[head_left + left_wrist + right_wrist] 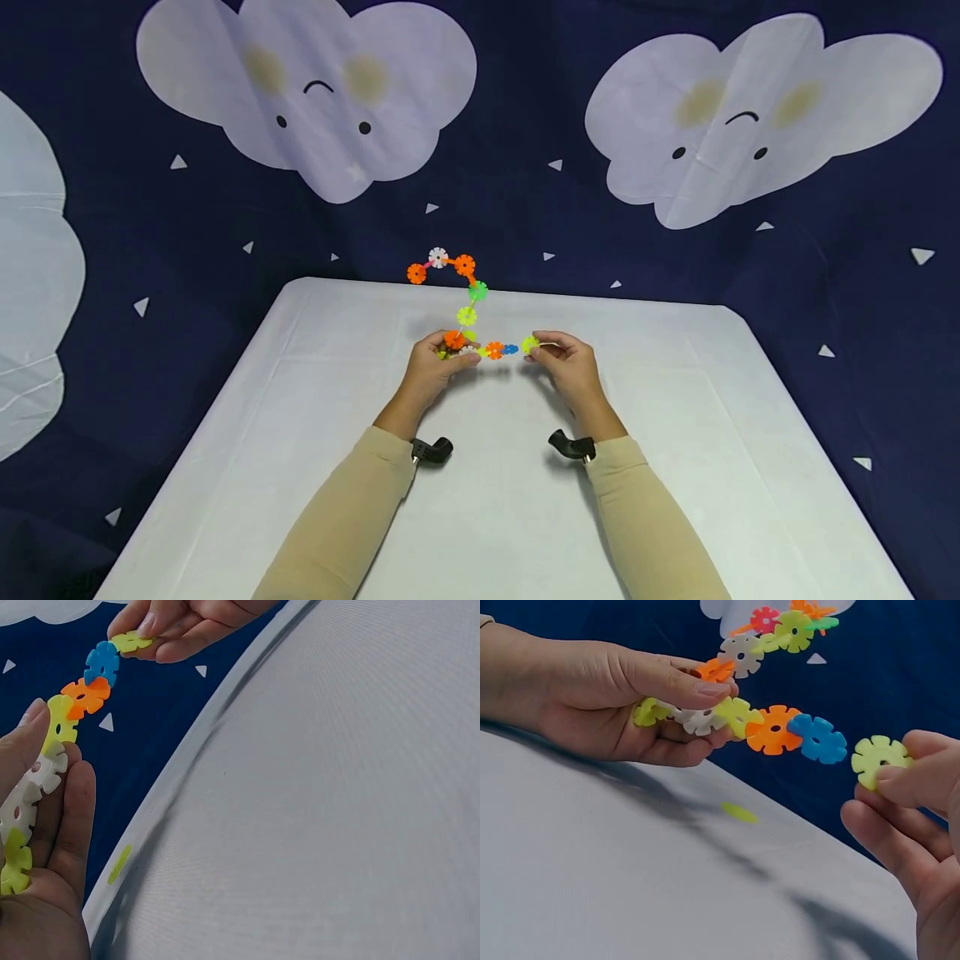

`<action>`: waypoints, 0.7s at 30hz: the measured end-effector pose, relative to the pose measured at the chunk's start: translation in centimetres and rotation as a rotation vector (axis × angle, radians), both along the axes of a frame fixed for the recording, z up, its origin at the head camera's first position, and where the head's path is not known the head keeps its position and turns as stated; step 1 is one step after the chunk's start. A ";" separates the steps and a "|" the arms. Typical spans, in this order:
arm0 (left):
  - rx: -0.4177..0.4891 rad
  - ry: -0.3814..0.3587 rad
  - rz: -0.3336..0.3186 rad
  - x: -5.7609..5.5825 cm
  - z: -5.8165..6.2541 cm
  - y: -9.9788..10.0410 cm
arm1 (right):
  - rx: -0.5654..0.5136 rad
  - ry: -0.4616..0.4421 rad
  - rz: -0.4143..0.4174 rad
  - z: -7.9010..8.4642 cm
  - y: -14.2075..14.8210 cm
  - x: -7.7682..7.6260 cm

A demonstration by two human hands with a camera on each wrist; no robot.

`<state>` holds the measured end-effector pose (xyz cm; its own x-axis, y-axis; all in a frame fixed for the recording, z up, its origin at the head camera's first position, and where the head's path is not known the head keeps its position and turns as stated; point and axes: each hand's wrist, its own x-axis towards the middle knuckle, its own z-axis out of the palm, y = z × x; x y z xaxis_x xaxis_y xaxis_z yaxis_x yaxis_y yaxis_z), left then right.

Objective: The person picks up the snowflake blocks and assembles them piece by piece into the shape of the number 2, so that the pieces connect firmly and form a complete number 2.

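Observation:
A chain of interlocking plastic snowflake discs [773,730] in orange, blue, yellow, white and green is held up over the white table. My left hand [431,367] grips it, thumb on top and fingers beneath, hiding part of it. From that hand one stretch of the chain curves away toward the far edge, ending in an orange disc [416,274]. Another stretch points right and ends in a blue disc [819,739]. My right hand [566,367] pinches a single yellow disc [880,760] between thumb and fingers, with a small gap between it and the blue one.
On the white table [495,500] under the hands shows a small flat yellow-green oval [739,812]. A dark blue cloth [517,100] with clouds and small triangles hangs behind the table's far edge. Black wrist devices [432,451] sit at both cuffs.

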<state>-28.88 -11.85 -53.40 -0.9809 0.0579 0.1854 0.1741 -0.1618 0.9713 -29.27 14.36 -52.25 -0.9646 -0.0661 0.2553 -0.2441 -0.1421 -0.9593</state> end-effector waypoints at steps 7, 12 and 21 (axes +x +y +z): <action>-0.016 -0.002 -0.004 -0.1 -0.2 -0.1 | 0.061 0.021 0.042 0.0 0.2 0.4; -0.011 0.007 -0.021 0.0 -0.2 0.0 | 0.058 0.052 0.044 -0.1 0.1 0.4; -0.035 0.008 -0.014 0.1 -0.1 -0.1 | 0.078 0.076 0.060 0.0 -0.3 0.7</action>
<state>-28.77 -11.99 -53.49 -0.9784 0.0787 0.1911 0.1799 -0.1303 0.9750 -28.55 14.03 -52.28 -0.9363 -0.1454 0.3196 -0.3102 -0.0839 -0.9470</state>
